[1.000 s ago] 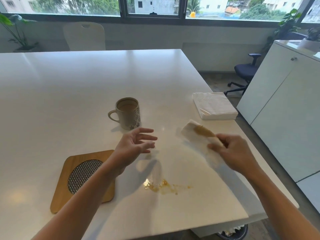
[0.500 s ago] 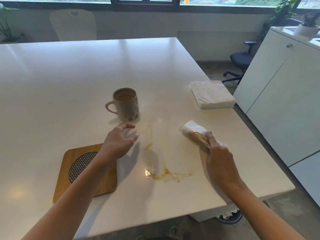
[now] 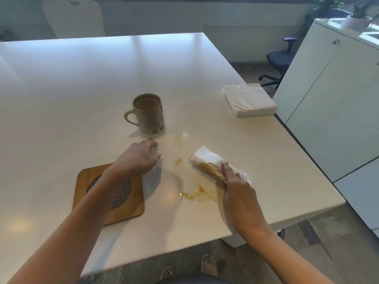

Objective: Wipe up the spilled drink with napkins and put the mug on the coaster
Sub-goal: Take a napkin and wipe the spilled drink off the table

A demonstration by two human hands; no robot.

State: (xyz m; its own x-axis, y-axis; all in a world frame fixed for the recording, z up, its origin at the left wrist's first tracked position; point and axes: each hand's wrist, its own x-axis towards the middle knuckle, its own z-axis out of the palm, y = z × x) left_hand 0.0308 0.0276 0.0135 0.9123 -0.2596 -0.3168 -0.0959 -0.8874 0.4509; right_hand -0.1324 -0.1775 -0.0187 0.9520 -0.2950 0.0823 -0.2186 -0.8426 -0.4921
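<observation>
A patterned beige mug (image 3: 148, 113) full of a brown drink stands upright on the white table (image 3: 82, 83), handle to the left. A brown spill (image 3: 198, 194) lies near the table's front edge, with fainter streaks (image 3: 178, 148) above it. My right hand (image 3: 239, 193) grips a white napkin (image 3: 207, 163) stained brown, pressed on the table just right of the spill. My left hand (image 3: 139, 158) rests palm down, fingers apart, just below the mug. A square wooden coaster (image 3: 114, 201) with a woven centre lies under my left forearm.
A stack of clean white napkins (image 3: 249, 102) sits near the table's right edge. White cabinets (image 3: 332, 103) stand to the right, a dark office chair (image 3: 280, 58) behind. A pale chair (image 3: 73, 17) is at the table's far side. The near table edge is close.
My right hand turned over and lowered the stained napkin onto the table. My left hand dropped from open in the air to resting on the table. The view tilted down.
</observation>
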